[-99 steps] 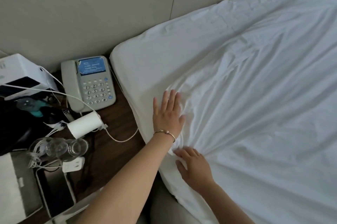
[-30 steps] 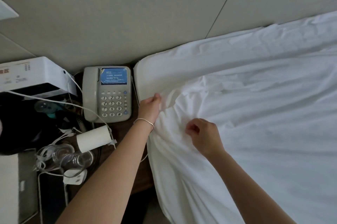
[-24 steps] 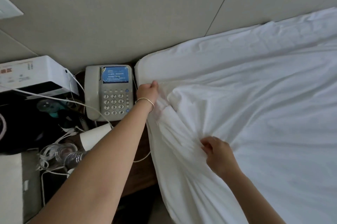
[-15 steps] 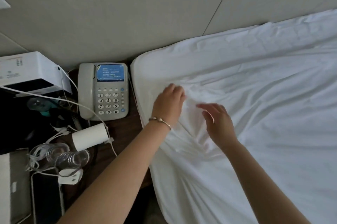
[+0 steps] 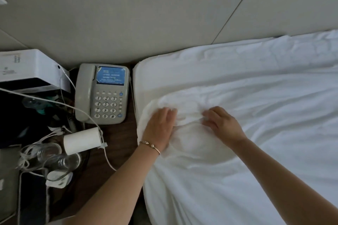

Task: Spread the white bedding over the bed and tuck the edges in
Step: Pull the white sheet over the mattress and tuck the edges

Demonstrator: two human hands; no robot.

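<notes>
Head view of a bed corner set against a pale panelled wall (image 5: 128,14). The white bedding (image 5: 256,115) covers the bed (image 5: 146,78) from the wall edge to the lower right of the frame, lying in long creases, with a bunched ridge near the corner between the two hands. The left hand (image 5: 161,126), a thin bracelet (image 5: 150,145) at its wrist, lies palm down on the bedding just inside the bed's left edge, its fingers fairly straight and close together, their tips at the bunched ridge. The right hand (image 5: 222,124) rests on the bedding just to the right of that ridge, its fingers bent over the gathered cloth; whether they pinch the fold cannot be told. The two hands are near each other but apart. Left of the bed, a dark wooden surface (image 5: 117,144) carries a grey telephone (image 5: 102,94) with a blue screen, standing just beside the mattress edge, a white box (image 5: 31,71) by the wall, a white cylinder (image 5: 82,140) lying on its side, clear glasses (image 5: 54,157) among white cables (image 5: 76,109), and a white plug (image 5: 58,179)
</notes>
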